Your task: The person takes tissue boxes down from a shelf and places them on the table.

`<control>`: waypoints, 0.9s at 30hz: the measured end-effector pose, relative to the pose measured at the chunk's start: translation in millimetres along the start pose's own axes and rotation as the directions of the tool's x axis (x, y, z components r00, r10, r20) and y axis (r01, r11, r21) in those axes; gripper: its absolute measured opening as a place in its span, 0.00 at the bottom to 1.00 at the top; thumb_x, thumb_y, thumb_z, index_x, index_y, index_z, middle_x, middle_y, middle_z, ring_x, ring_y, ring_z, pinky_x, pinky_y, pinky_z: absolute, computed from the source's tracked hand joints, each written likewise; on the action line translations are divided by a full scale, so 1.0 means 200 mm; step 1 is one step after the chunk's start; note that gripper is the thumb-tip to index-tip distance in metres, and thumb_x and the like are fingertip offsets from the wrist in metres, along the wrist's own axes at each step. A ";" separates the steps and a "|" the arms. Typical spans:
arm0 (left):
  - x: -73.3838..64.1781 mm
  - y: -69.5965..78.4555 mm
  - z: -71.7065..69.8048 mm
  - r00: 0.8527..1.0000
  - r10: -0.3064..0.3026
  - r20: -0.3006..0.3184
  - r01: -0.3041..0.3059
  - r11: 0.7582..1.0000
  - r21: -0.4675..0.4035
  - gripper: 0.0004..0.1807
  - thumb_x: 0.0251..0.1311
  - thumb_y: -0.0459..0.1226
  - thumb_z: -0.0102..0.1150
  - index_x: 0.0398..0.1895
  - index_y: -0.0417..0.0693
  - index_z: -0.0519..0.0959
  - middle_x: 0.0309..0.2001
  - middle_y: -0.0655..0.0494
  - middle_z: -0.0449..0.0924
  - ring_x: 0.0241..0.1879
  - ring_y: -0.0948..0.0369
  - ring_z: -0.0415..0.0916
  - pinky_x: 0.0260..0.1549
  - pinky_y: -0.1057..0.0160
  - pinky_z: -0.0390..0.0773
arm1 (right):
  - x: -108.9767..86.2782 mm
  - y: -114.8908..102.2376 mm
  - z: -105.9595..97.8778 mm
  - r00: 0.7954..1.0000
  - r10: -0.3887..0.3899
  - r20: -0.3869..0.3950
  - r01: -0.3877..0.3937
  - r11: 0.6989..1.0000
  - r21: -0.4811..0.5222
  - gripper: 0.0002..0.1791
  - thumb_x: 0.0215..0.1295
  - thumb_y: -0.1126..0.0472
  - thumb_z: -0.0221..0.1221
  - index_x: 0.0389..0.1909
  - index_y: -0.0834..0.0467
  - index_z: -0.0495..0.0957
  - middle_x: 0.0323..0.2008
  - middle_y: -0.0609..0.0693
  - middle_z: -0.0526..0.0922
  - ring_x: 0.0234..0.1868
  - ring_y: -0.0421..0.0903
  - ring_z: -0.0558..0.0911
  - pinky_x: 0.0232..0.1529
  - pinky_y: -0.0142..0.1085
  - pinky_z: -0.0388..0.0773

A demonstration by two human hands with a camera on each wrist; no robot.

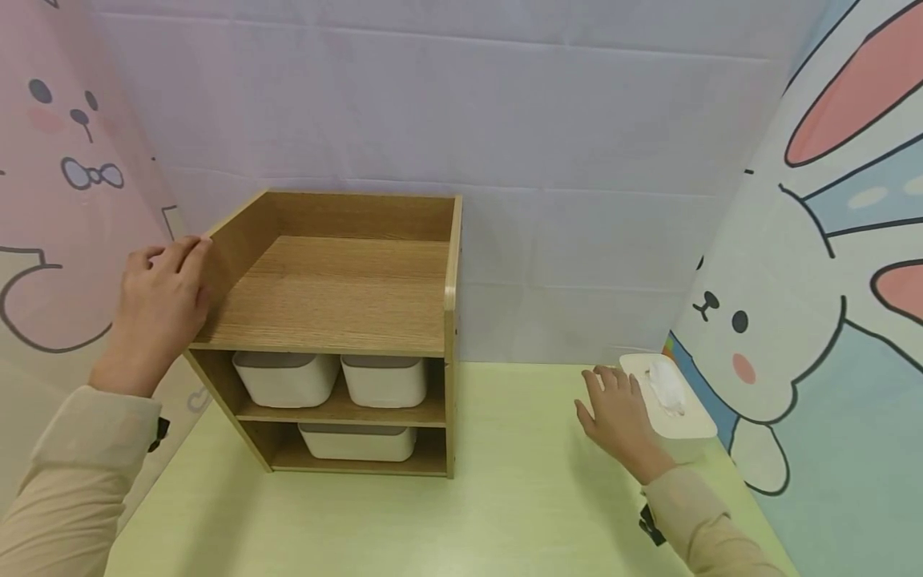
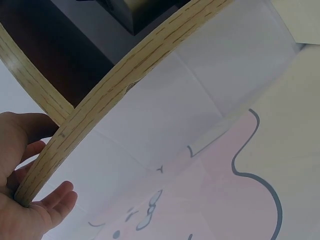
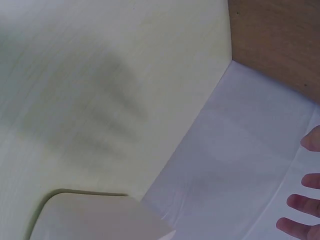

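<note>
A wooden desktop shelf [image 1: 346, 288] stands left of centre in the head view, with an open top tray and two lower levels. My left hand [image 1: 164, 300] grips the shelf's left side panel near its upper edge. Seen from the left wrist, the thumb and fingers of that hand [image 2: 22, 217] come round both sides of the wooden panel edge [image 2: 107, 90]. On the right, my right hand [image 1: 616, 417] hovers with spread fingers and holds nothing. It is just left of a white tissue box [image 1: 692, 405] with a tissue sticking out.
Two white bins [image 1: 288, 385] [image 1: 385, 385] sit on the shelf's middle level, and a wider white bin [image 1: 356, 445] is on the bottom level. The pale green table [image 1: 519, 481] meets a white cloth backdrop [image 1: 541, 240] behind. Cartoon-printed sheets [image 1: 815, 369] flank both sides.
</note>
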State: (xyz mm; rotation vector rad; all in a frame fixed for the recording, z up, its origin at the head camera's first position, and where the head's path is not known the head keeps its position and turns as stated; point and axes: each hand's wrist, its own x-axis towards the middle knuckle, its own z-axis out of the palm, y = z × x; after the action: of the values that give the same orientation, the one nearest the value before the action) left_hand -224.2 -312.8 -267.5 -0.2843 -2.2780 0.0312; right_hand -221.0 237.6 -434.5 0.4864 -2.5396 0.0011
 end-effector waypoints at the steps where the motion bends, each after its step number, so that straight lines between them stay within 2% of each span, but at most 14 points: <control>1: 0.00 0.00 0.00 1.000 -0.001 -0.002 0.001 1.000 -0.001 0.28 0.45 0.23 0.56 0.55 0.31 0.67 0.52 0.31 0.70 0.46 0.33 0.64 0.46 0.35 0.63 | 0.01 -0.02 -0.01 1.000 -0.023 -0.005 0.023 1.000 -0.006 0.25 0.52 0.53 0.60 0.48 0.65 0.73 0.46 0.63 0.75 0.49 0.63 0.73 0.51 0.59 0.68; 5: 0.00 0.00 0.00 1.000 0.002 -0.012 -0.002 1.000 -0.007 0.28 0.45 0.23 0.56 0.55 0.31 0.67 0.52 0.32 0.70 0.46 0.32 0.64 0.46 0.35 0.63 | 0.05 -0.11 -0.03 0.993 -0.113 -0.038 0.112 0.993 -0.020 0.25 0.52 0.51 0.61 0.47 0.63 0.73 0.46 0.62 0.76 0.48 0.62 0.74 0.50 0.56 0.71; 12: 0.00 0.00 0.01 1.000 -0.003 -0.018 0.003 1.000 -0.010 0.28 0.45 0.23 0.56 0.55 0.31 0.68 0.52 0.33 0.70 0.46 0.32 0.63 0.45 0.35 0.63 | 0.08 -0.27 -0.06 0.970 -0.234 -0.071 0.233 0.972 -0.021 0.23 0.53 0.51 0.60 0.47 0.60 0.73 0.45 0.60 0.76 0.48 0.60 0.74 0.49 0.58 0.71; 17: 0.00 -0.01 0.02 0.999 0.021 -0.041 -0.022 0.999 -0.026 0.28 0.43 0.22 0.56 0.53 0.30 0.68 0.51 0.32 0.71 0.45 0.34 0.65 0.47 0.38 0.63 | 0.10 -0.38 -0.07 0.949 -0.301 -0.089 0.302 0.953 0.001 0.23 0.53 0.52 0.59 0.47 0.59 0.73 0.46 0.58 0.75 0.49 0.59 0.74 0.50 0.58 0.71; 21: 0.00 -0.01 0.02 0.998 0.037 -0.060 -0.039 0.999 -0.029 0.27 0.42 0.22 0.55 0.52 0.29 0.69 0.50 0.32 0.71 0.45 0.35 0.65 0.47 0.39 0.63 | 0.10 -0.46 -0.10 0.934 -0.348 -0.076 0.349 0.937 -0.007 0.23 0.55 0.50 0.57 0.49 0.58 0.72 0.47 0.57 0.75 0.51 0.59 0.73 0.52 0.57 0.70; 27: 0.00 -0.01 0.03 0.998 0.029 -0.051 -0.031 0.999 -0.026 0.27 0.43 0.22 0.56 0.53 0.30 0.69 0.50 0.31 0.71 0.45 0.35 0.65 0.47 0.39 0.63 | 0.11 -0.57 -0.14 0.901 -0.426 -0.082 0.426 0.905 -0.013 0.23 0.56 0.49 0.56 0.51 0.56 0.72 0.48 0.55 0.75 0.53 0.58 0.72 0.54 0.56 0.69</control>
State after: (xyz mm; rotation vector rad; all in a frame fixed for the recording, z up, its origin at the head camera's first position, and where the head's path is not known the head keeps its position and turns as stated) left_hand -228.7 -315.1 -270.4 -0.3297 -2.2255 0.0090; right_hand -184.3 126.7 -409.8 1.0146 -2.3025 -0.1313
